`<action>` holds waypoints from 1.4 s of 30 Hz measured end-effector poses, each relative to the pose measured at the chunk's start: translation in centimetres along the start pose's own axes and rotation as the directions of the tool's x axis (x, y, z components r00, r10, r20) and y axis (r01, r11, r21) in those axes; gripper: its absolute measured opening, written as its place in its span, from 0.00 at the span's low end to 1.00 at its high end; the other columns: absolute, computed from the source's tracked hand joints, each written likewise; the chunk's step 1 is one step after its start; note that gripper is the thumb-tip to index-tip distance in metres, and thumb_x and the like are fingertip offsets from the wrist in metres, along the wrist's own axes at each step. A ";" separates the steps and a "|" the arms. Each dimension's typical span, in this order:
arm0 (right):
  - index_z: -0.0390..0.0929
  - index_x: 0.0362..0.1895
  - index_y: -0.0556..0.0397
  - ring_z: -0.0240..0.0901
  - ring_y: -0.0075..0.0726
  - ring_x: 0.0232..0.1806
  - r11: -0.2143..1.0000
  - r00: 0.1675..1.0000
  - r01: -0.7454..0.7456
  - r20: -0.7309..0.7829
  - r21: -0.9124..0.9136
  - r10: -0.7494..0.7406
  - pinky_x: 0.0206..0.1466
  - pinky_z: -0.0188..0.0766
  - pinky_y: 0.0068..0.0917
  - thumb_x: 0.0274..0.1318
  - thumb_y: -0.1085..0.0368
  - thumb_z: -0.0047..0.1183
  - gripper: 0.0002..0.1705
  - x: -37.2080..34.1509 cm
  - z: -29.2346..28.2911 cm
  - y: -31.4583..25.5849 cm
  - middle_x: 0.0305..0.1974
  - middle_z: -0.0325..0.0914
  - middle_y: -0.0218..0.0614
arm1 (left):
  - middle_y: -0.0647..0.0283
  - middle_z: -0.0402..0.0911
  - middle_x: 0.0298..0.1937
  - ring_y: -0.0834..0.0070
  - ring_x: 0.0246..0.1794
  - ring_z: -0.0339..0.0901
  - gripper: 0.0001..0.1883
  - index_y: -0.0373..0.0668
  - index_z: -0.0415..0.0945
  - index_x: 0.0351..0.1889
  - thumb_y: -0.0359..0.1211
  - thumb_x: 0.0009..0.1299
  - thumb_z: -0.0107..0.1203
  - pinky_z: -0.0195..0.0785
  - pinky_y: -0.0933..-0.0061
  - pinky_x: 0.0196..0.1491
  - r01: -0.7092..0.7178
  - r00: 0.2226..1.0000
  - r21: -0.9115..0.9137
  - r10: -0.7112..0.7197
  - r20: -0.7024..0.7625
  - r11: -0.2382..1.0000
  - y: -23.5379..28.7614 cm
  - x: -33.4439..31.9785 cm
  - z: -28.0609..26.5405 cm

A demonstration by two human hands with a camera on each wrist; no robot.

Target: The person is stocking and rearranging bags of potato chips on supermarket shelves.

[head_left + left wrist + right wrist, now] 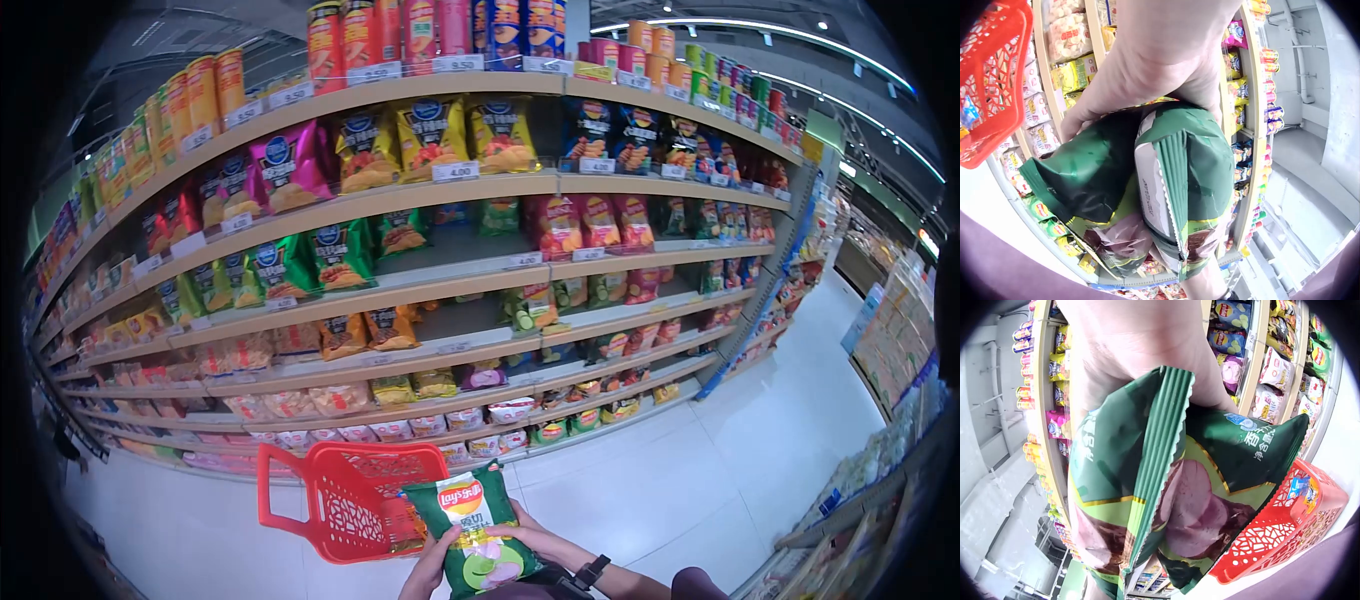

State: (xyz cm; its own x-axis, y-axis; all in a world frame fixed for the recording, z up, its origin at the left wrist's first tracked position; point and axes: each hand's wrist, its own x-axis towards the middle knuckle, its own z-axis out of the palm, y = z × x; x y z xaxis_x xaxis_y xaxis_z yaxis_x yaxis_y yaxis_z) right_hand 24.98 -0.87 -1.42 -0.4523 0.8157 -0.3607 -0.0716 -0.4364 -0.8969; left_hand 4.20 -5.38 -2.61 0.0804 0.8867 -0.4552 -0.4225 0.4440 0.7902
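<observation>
Head view: both hands are on the green crisp bag (pixel 470 560), its Lay's logo and pale crisp picture facing up. The left hand (pixel 432 562) grips one side, thumb laid over the front; the right hand (pixel 538 545) grips the other, thumb across it too, a black wristband (pixel 590 573) behind it. Just past the left fingers sits the red basket (pixel 335 512), looped handle out to the far side, with some small orange-yellow packaging low inside, too blurred to name. Ahead of the fingertips rise the shelves (pixel 420 280), packed with coloured bags and, on top, tubes.

Over to the left wrist view: the left hand clasps the bag from above, fingers bent round it, some hidden behind. Bulging green portions and a crimped, zigzag seam show below the palm; whether that's one bag or two, it's impossible to tell. The basket stands off to the side, a blue piece and a yellow-orange one within.

And the right wrist view: the right hand clamps the bag's edge, fingertips partly hidden. Beyond it is the basket, a blue-and-orange packet (pixel 1304 492) in its patterned, perforated walls.
</observation>
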 end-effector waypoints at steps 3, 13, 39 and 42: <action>0.41 0.71 0.61 0.59 0.42 0.65 1.000 1.000 -0.006 0.011 -0.015 0.007 0.67 0.58 0.32 0.48 0.53 0.67 0.57 -0.1 0.0 -0.3 0.63 0.59 0.51 | 0.59 0.73 0.59 0.69 0.57 0.73 0.29 0.39 0.62 0.64 0.43 0.70 0.55 0.68 0.66 0.59 0.002 0.999 -0.025 0.000 0.052 1.000 0.4 -0.2 0.3; 0.38 0.72 0.61 0.55 0.43 0.68 0.999 0.999 -0.038 0.004 0.012 0.038 0.69 0.54 0.33 0.49 0.50 0.66 0.59 -1.5 0.0 -1.1 0.66 0.55 0.53 | 0.58 0.73 0.59 0.67 0.57 0.74 0.29 0.39 0.61 0.65 0.43 0.71 0.53 0.68 0.64 0.60 0.041 0.996 -0.031 -0.038 0.081 0.999 -0.7 0.9 -0.5; 0.69 0.60 0.52 0.75 0.39 0.51 0.867 0.991 -0.129 0.097 0.482 0.094 0.56 0.71 0.35 0.57 0.49 0.52 0.31 1.5 -2.6 -1.3 0.51 0.76 0.41 | 0.64 0.72 0.58 0.74 0.60 0.66 0.28 0.41 0.66 0.63 0.52 0.76 0.40 0.56 0.68 0.62 -0.152 0.984 -0.103 0.160 0.075 0.983 2.6 -0.5 -0.2; 0.71 0.58 0.50 0.76 0.41 0.50 0.782 0.998 -0.048 0.067 0.621 0.008 0.54 0.73 0.37 0.59 0.43 0.46 0.31 2.1 -3.8 -0.8 0.50 0.78 0.41 | 0.63 0.72 0.58 0.74 0.60 0.65 0.29 0.40 0.66 0.62 0.53 0.75 0.40 0.57 0.70 0.61 -0.084 0.992 -0.196 0.100 0.076 0.977 2.6 -0.3 0.0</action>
State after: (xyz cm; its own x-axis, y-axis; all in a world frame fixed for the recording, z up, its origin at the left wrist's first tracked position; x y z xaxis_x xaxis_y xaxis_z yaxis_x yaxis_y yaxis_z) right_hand 27.48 2.60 -2.46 -0.5118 0.7846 -0.3500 -0.5865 -0.6168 -0.5249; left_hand 3.05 -4.55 -0.45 0.1062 0.9340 -0.3411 -0.5964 0.3343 0.7298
